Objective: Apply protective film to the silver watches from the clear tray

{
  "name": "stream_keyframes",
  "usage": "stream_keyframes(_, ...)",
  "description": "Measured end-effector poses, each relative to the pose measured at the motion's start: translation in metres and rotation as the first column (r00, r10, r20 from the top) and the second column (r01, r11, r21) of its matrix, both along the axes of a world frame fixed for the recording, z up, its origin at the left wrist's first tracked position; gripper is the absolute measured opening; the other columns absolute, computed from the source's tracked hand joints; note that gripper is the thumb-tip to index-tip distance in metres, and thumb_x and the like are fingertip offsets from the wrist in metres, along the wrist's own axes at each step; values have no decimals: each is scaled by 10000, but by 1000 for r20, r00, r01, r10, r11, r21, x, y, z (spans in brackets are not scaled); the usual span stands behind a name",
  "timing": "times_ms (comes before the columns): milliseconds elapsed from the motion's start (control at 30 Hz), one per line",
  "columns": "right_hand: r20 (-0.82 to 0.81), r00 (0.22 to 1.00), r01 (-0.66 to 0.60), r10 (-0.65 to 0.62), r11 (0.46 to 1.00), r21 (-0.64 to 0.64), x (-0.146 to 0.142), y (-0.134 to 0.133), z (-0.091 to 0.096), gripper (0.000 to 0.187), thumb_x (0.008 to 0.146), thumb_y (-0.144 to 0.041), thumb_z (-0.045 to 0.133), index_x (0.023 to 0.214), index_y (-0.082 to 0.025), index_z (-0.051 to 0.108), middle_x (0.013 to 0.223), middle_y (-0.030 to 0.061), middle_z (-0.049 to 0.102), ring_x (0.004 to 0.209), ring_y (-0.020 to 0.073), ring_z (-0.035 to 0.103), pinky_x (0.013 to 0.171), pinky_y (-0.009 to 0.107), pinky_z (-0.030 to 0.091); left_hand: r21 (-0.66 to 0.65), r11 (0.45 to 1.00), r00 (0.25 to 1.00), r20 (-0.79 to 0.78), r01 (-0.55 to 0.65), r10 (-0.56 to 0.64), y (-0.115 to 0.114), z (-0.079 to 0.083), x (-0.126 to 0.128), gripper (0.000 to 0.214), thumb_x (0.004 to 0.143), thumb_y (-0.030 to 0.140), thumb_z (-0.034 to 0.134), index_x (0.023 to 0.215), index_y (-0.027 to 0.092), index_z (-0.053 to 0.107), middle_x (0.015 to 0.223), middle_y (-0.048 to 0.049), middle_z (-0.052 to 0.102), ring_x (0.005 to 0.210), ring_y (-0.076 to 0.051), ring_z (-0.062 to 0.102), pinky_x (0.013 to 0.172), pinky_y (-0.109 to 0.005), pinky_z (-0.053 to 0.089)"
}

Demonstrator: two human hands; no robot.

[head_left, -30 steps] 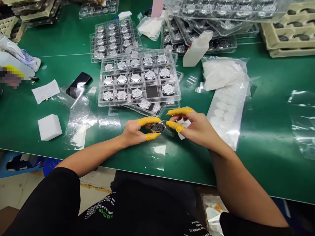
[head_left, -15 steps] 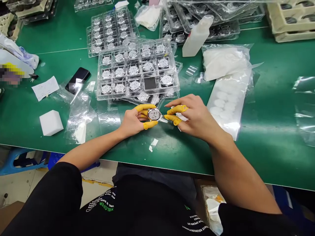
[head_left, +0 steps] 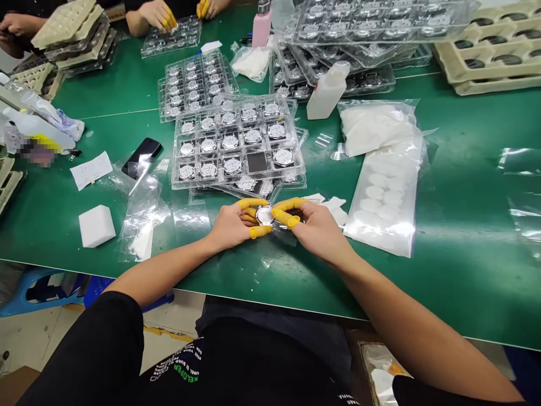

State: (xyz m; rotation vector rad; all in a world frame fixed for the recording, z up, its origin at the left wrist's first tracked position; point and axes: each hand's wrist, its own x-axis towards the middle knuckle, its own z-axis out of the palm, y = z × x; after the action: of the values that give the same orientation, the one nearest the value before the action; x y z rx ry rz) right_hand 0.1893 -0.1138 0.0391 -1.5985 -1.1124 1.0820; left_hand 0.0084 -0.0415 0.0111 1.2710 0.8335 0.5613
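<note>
My left hand (head_left: 230, 224), with yellow finger cots on, grips a round silver watch head (head_left: 264, 215) by its rim, back side up. At its right edge my right hand (head_left: 310, 223) is closed, its yellow-cotted thumb and fingertips on the watch; whether something small is between them is hidden. Just beyond the hands lies a clear tray (head_left: 239, 183) of watch heads, stacked on other trays; one pocket shows a dark pad. Torn white paper pieces (head_left: 336, 207) lie beside my right hand. Thin clear film (head_left: 191, 218) lies beyond my left wrist.
Left are a white block (head_left: 97, 226), a phone (head_left: 142, 157) and a paper slip (head_left: 92, 170). Right lies a bag of white discs (head_left: 382, 200). A white bottle (head_left: 327, 91) and stacked trays (head_left: 372, 31) stand behind. A co-worker's hands (head_left: 158, 14) work across the table.
My right hand has moved left, from beside the watch onto its right edge, and its fingers have closed. The view has tilted up, bringing co-workers' hands and a pink bottle into sight.
</note>
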Motion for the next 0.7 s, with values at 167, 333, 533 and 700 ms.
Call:
stream_keyframes(167,-15,1000,18,-18,999,-50,-1,-2,2,361,720,-508,775,897,-194,760,954,93,767,868,245,677,819,420,551,2,1000,1000,5,5,-5,0,1,0,652,586,164,915,1205,143,710,877,-52,775,758,-139,739,782,-292,643)
stream_keyframes(333,32,998,53,-51,996,-69,-1,-4,-2,384,699,-539,784,876,-200,760,1154,109,745,913,242,657,831,428,531,45,998,999,1,34,-34,-1,0,0,661,579,133,899,1212,141,710,819,-21,749,744,-122,715,771,-268,627)
stream_keyframes(533,-54,998,21,-29,991,-135,-4,-4,-2,450,693,-592,790,889,-188,755,928,92,761,825,228,653,790,402,515,57,997,999,-5,48,-47,-2,-2,-1,647,597,159,889,1220,153,715,800,-10,732,698,-110,692,772,-285,621)
stream_keyframes(700,-34,998,46,-50,993,-110,-5,-4,-4,453,683,-600,794,867,-189,747,900,82,761,819,229,656,787,397,512,76,996,999,-19,48,-46,-2,-1,-1,621,601,156,872,1204,160,725,835,-25,747,728,-116,695,762,-272,612)
